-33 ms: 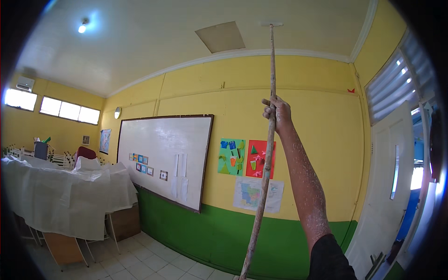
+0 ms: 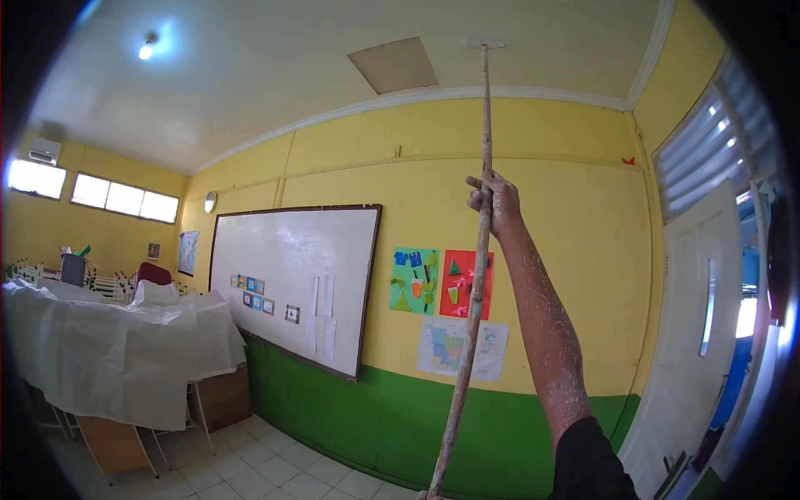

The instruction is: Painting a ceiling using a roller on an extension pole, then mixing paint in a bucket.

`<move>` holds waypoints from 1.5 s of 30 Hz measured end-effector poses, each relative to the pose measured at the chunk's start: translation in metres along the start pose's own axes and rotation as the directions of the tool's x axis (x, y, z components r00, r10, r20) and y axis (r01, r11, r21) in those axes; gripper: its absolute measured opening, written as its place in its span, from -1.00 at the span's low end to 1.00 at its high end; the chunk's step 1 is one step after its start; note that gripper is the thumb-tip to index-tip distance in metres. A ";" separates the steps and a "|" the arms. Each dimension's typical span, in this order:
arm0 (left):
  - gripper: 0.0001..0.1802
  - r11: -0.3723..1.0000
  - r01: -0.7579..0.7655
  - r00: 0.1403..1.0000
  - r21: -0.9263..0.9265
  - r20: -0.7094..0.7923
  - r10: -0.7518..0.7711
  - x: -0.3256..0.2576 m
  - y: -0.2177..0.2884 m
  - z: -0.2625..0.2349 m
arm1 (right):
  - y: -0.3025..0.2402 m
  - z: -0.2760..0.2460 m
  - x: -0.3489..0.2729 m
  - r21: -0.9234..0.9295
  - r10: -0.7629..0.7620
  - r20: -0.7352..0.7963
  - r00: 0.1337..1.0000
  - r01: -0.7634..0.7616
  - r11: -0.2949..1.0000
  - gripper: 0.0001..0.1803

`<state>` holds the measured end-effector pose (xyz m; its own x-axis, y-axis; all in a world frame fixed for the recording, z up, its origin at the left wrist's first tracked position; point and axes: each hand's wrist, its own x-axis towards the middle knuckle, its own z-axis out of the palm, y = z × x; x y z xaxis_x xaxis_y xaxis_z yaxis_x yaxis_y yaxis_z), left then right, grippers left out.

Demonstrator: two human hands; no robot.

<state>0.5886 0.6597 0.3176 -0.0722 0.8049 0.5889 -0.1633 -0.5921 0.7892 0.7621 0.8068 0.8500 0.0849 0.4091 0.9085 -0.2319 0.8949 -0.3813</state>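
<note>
The long pole [image 2: 475, 300], a thin paint-flecked stick, runs from the lower edge of the view up to the white ceiling [image 2: 275, 75], where a small flat head at its tip touches the ceiling just right of a tan ceiling panel [image 2: 393, 64]. Behind it stands the yellow wall [image 2: 567, 217] with a green band along its foot, and on that wall hangs a large whiteboard [image 2: 292, 275] carrying a few small cards and paper strips. To the left, a heap of furniture lies under a white sheet [image 2: 117, 350], well apart from the pole. At the right edge stands a white door [image 2: 700, 333] below a louvred window. Coloured paper posters [image 2: 442, 283] hang on the wall right behind the pole, which crosses in front of them. The person's right hand [image 2: 496, 200], at the end of a raised, paint-spattered forearm, grips the pole high up, its fingers [image 2: 477, 198] wrapped closed around the shaft. The left hand [image 2: 429, 496] barely shows at the bottom edge by the pole's lower end, and its grip cannot be told. A ceiling lamp [image 2: 146, 52] glows at the upper left.
</note>
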 end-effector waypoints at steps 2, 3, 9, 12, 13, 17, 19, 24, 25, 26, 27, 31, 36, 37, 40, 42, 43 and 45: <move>-0.79 0.921 -0.332 0.935 0.205 -0.059 0.350 0.032 -0.001 0.010 | 0.014 -0.019 0.011 -0.013 0.005 0.000 1.000 -0.005 1.000 -0.79; -0.77 0.698 -0.584 0.751 0.414 -0.049 0.658 0.044 -0.001 0.011 | 0.027 -0.025 0.013 0.036 0.010 0.005 1.000 -0.010 0.999 -0.75; -0.77 0.982 -0.188 0.965 -0.019 0.182 0.189 0.109 0.000 0.026 | 0.067 -0.061 0.014 0.057 0.056 0.043 0.998 -0.058 0.997 -0.64; -0.77 0.961 -0.274 0.947 -0.022 0.167 0.274 0.141 0.008 0.037 | 0.082 -0.068 0.012 0.032 0.066 0.025 0.998 -0.067 0.997 -0.64; -0.76 0.987 -0.113 0.967 -0.116 0.217 0.136 0.149 0.012 0.040 | 0.085 -0.068 0.011 0.050 0.073 0.017 0.997 -0.074 0.996 -0.64; -0.51 0.974 -0.201 0.898 0.108 0.418 0.139 0.189 0.061 0.027 | 0.091 -0.070 0.017 0.021 0.105 0.035 0.994 -0.106 0.994 -0.65; -0.54 0.998 -0.064 0.947 -0.008 0.315 0.063 0.197 0.082 0.037 | 0.090 -0.072 0.023 -0.006 0.074 -0.014 0.997 -0.074 0.997 -0.63; -0.52 0.978 -0.203 0.945 0.048 0.271 0.183 0.195 0.084 0.039 | 0.088 -0.071 0.021 -0.098 0.023 -0.034 0.999 -0.027 0.995 -0.68; -0.53 0.962 -0.272 0.934 0.028 0.249 0.257 0.189 0.079 0.039 | 0.085 -0.069 0.016 -0.158 0.000 -0.033 0.999 -0.005 0.987 -0.70; -0.53 0.962 -0.272 0.936 0.030 0.243 0.256 0.182 0.078 0.033 | 0.088 -0.053 0.002 -0.102 -0.016 -0.086 0.996 0.007 0.995 -0.75; -0.51 0.967 -0.254 0.941 0.027 0.240 0.240 0.174 0.078 0.026 | 0.086 -0.042 -0.010 -0.099 -0.012 -0.082 0.997 0.004 0.995 -0.75; -0.75 0.984 -0.150 0.953 -0.101 0.250 0.171 0.128 0.036 0.009 | 0.071 -0.011 -0.060 -0.143 0.021 -0.049 0.999 -0.028 0.989 -0.74; -0.64 0.953 -0.242 0.921 0.185 0.353 0.165 0.055 0.033 -0.037 | 0.044 0.050 -0.130 -0.226 -0.030 -0.117 0.993 0.003 0.974 -0.77; -0.64 0.954 -0.241 0.918 0.177 0.359 0.166 0.038 0.029 -0.049 | 0.032 0.065 -0.143 -0.220 -0.046 -0.134 0.990 0.016 0.975 -0.78; -0.22 0.899 -0.366 0.810 0.241 0.558 0.181 -0.008 0.031 -0.100 | 0.013 0.116 -0.180 -0.223 -0.081 -0.140 0.987 0.048 0.974 -0.78; -0.24 0.892 -0.395 0.827 0.220 0.509 0.240 -0.032 0.035 -0.128 | 0.000 0.152 -0.204 -0.242 -0.104 -0.162 0.981 0.062 0.968 -0.77; -0.26 0.883 -0.429 0.835 0.193 0.457 0.306 -0.048 0.036 -0.139 | -0.012 0.170 -0.217 -0.251 -0.110 -0.164 0.980 0.067 0.966 -0.77; -0.30 0.805 -0.548 0.815 0.227 0.364 0.452 -0.079 0.027 -0.154 | -0.032 0.207 -0.241 -0.268 -0.130 -0.170 0.977 0.081 0.960 -0.79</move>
<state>0.4385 0.5858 0.2654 0.2252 0.3742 0.8996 0.1313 -0.9265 0.3525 0.5484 0.6425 0.6792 0.2773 0.3140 0.9080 0.0437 0.9400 -0.3384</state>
